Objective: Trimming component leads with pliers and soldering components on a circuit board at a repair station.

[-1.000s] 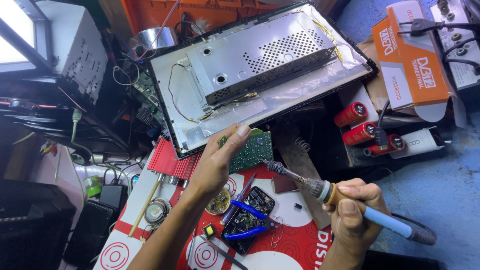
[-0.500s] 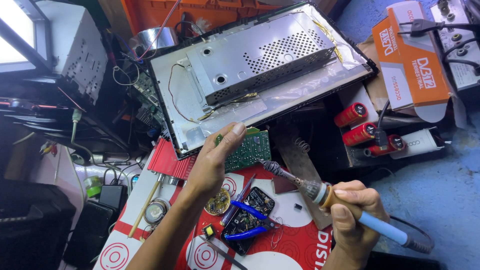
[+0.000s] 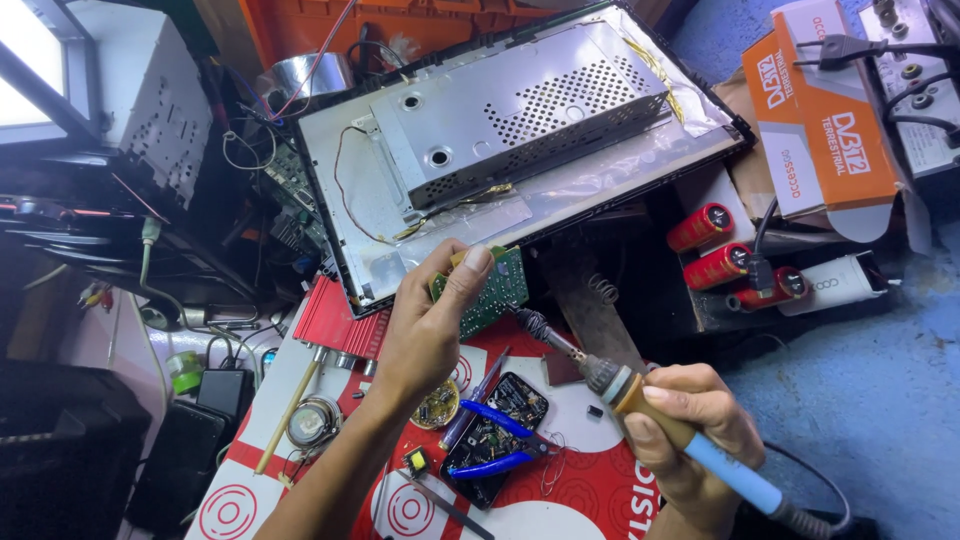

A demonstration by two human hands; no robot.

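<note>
Green circuit board point(image 3: 492, 292) pinched in left hand point(image 3: 425, 335) | right hand point(image 3: 690, 425) fisted on soldering iron point(image 3: 640, 405), tip angled up-left

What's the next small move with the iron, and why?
Probably bring the soldering iron tip up-left to the green circuit board. The left hand holds the board at its edge, and the right hand keeps the tip just short of it, not touching.

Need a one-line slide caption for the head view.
Left hand holds a green circuit board while right hand aims a soldering iron at it, above a cluttered repair bench.
</note>
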